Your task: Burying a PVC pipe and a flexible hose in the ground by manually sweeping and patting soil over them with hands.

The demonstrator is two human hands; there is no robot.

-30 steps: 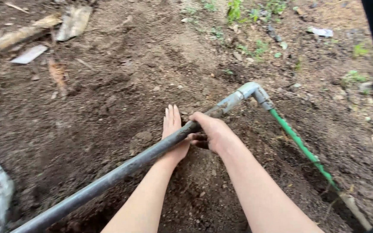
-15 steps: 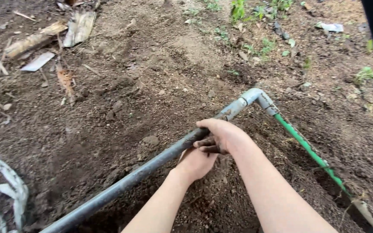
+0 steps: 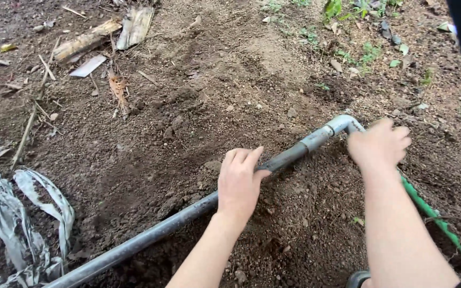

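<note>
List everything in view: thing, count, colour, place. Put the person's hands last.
Long grey metal pipe: one, grey, lying slantwise across the soil from bottom left to the elbow.
Grey pipe elbow joint: one, pale grey, at the pipe's upper end.
Green hose: one, green, running from the elbow toward bottom right.
Broken wood pieces: several, tan, top left.
Crumpled grey plastic strip: one, grey-white, bottom left.
Small green weeds: several, top right.
Loose brown soil: throughout.
Left hand: resting on the pipe's middle.
Right hand: at the elbow joint.
</note>
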